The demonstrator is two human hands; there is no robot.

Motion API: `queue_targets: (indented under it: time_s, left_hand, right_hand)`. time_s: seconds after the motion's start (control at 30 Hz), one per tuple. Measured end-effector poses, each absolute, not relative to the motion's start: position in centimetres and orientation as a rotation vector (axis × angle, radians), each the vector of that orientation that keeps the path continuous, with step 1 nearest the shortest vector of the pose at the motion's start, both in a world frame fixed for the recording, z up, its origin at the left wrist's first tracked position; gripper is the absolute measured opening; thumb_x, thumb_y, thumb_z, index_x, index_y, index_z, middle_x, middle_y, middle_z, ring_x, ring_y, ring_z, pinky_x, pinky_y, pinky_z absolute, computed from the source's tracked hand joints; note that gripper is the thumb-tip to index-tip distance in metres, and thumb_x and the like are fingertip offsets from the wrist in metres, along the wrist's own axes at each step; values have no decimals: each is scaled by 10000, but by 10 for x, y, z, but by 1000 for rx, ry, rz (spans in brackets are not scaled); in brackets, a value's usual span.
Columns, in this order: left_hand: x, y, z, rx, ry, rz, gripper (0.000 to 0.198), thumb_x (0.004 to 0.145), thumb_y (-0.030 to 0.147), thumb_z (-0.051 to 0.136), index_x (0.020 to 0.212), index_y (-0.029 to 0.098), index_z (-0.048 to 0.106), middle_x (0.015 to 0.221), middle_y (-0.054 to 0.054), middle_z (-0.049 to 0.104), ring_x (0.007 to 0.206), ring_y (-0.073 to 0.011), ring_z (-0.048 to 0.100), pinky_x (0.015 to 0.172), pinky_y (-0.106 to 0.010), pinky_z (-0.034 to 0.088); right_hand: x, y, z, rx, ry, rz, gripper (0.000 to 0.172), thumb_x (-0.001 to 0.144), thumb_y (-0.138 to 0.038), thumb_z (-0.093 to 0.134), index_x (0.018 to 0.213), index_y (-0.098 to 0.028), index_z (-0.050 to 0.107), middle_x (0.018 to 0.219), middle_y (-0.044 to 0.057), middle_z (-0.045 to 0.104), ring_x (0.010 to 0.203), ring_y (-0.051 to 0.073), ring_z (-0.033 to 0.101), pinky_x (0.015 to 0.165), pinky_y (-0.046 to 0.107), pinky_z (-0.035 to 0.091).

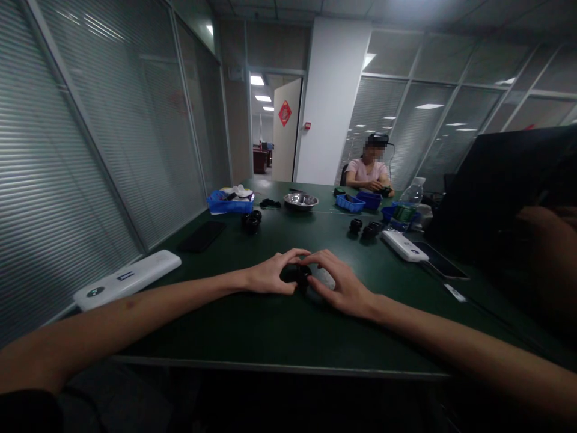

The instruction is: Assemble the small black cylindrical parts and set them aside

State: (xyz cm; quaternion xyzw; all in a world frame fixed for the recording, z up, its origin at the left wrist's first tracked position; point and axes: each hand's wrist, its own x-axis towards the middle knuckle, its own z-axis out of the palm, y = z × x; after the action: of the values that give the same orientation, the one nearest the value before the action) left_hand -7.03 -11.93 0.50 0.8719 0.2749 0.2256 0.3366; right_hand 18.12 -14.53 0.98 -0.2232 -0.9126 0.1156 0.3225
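Observation:
A small black round part [302, 274] sits low over the table between my two hands. My left hand [270, 274] curves around its left side, with thumb and fingers spread wide in a C shape. My right hand [341, 282] has its thumb and fingertips on the right side of the black part, seemingly gripping it. Beneath and behind the right fingers shows a whitish, see-through piece [323, 277]; its kind is unclear. The fingertips of both hands come close together above the black part.
Black round parts [251, 222] stand at left, more black parts [368, 229] at right. Beyond are a metal bowl [301, 202], blue baskets [350, 203] and a bottle [408, 204]. White power banks [130, 279] and phones [202, 236] flank my arms. A person [367, 173] sits opposite.

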Motion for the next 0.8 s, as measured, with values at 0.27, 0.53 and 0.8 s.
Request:
queue_targets:
  time_s: [0.27,0.53,0.8]
  left_hand:
    - [-69,-119,4,2316,785,636,890,848,417,783,1578,215,315,1296,-118,677,1272,-344,591,1177,-563,288]
    - [-69,-122,4,2312,879,588,962,832,483,792,1609,241,280,1386,-138,623,1353,-394,510,1168,-579,292]
    - [-71,-121,2,2364,753,551,931,875,303,711,1642,256,186,1414,-132,619,1353,-366,517,1186,-594,259]
  right_hand:
    - [181,-145,8,-580,-2397,325,318,1016,-220,587,1331,-242,558,1269,97,641,1166,254,598,1016,464,515]
    - [182,-145,9,-576,-2407,310,290,1018,-226,591,1307,-241,565,1255,100,630,1155,247,605,1003,447,531]
    - [181,-143,7,-572,-2411,308,274,1020,-230,592,1294,-236,582,1263,104,623,1147,245,610,1004,454,544]
